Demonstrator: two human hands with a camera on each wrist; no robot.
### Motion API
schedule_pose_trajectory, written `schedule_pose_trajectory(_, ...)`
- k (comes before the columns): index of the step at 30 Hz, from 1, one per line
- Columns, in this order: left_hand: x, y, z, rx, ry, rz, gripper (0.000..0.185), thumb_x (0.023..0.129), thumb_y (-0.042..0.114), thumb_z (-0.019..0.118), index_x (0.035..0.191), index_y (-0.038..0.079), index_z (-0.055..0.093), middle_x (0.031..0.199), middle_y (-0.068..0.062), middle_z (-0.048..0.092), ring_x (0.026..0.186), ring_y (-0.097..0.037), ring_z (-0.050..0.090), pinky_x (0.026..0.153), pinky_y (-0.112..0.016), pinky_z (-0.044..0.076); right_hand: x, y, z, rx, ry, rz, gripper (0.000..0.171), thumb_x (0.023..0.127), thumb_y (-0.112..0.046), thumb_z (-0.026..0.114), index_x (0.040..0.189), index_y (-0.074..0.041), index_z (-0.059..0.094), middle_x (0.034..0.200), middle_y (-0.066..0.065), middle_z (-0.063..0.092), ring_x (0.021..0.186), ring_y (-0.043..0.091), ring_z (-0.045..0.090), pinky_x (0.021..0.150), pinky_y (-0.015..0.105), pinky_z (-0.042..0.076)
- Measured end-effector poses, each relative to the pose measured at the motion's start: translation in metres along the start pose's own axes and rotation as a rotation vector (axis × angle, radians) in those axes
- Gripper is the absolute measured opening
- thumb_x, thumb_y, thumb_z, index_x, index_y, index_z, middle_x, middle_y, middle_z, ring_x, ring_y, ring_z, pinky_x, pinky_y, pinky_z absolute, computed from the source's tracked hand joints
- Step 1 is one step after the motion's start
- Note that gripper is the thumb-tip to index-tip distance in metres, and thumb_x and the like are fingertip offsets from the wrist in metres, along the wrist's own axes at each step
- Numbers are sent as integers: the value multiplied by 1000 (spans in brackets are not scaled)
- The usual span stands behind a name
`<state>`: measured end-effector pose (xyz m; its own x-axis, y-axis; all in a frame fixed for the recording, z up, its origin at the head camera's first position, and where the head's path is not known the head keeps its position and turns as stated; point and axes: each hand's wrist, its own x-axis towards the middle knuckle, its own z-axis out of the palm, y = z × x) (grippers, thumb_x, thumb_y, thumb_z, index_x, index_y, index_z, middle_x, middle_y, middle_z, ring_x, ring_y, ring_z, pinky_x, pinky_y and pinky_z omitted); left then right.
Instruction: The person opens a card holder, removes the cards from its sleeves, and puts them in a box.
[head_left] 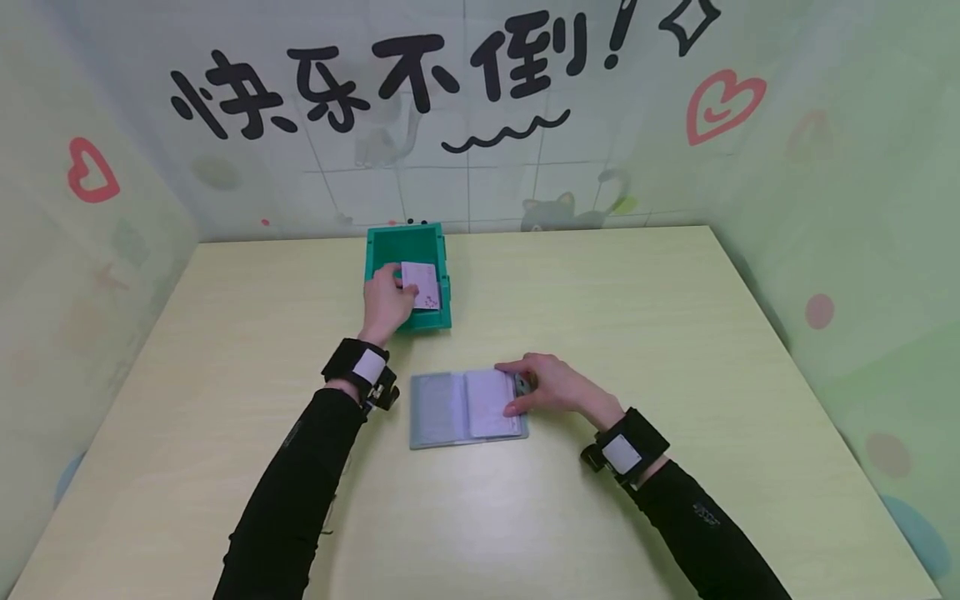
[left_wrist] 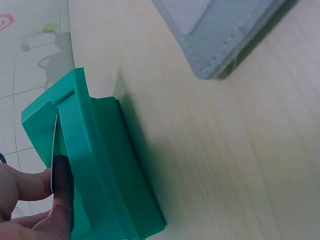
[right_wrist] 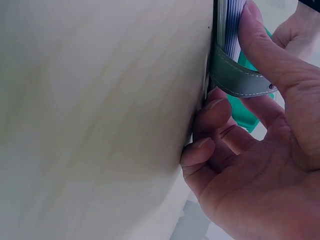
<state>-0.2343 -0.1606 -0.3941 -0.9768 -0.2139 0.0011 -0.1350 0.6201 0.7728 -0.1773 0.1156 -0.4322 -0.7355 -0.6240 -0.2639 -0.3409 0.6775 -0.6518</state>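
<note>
A pale, patterned wall [head_left: 247, 200] rises behind and around the work area, printed with bold black Chinese lettering [head_left: 420, 75], red hearts and a grey cat. Below it spreads a light wood-grain table [head_left: 675, 333]. Two arms reach in from the bottom edge, a black left sleeve [head_left: 296, 483] and a black right sleeve [head_left: 705, 525]; each wrist wears a black band with a pale label.

A green tray [head_left: 445, 292] stands near the table's far edge, left of centre. Closer to the person, and slightly right of the tray, a grey-blue booklet [head_left: 435, 408] lies open on the table, a block of pale pages on its right half.

The left hand [head_left: 387, 302] is over the tray, gripping a card by its left edge between thumb and fingers. The right hand [head_left: 551, 385] holds the booklet at its right edge, thumb against the pages, index finger by the top edge, other fingers curled close to the tabletop. The card [head_left: 422, 285], pale pink with small darker marks low down, is at the tray's opening; whether it touches the tray is unclear. A stitched grey strap [right_wrist: 240, 77] curves out from the booklet's edge beside the right thumb.
</note>
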Motion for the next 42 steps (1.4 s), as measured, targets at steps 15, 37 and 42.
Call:
schedule_pose_trajectory(15, 11, -5, 12, 195, -51, -1, 26, 98, 6, 58, 118, -9, 61, 107, -26, 65, 94, -37, 61, 72, -39, 47, 0, -1, 0, 0, -2, -2, 71, 81, -30, 85, 143, -12, 57, 90, 4, 46, 91, 19, 46, 73, 28, 34)
schedule_pose_trajectory(37, 7, 2, 14, 356, -100, -56, 24, 97, 5, 53, 73, 4, 52, 76, -11, 52, 73, -30, 60, 57, -35, 45, 0, -2, 0, -4, -3, 0, 71, 81, -29, 85, 143, -12, 57, 87, 2, 43, 89, 18, 44, 72, 27, 33)
schedule_pose_trajectory(42, 7, -3, 16, 325, -101, -24, 37, 96, 4, 50, 62, 9, 37, 64, -3, 34, 58, -22, 45, 50, -30, 33, -1, -3, -1, -9, -7, 7, 71, 81, -30, 85, 144, -12, 56, 87, 2, 43, 89, 17, 44, 72, 27, 33)
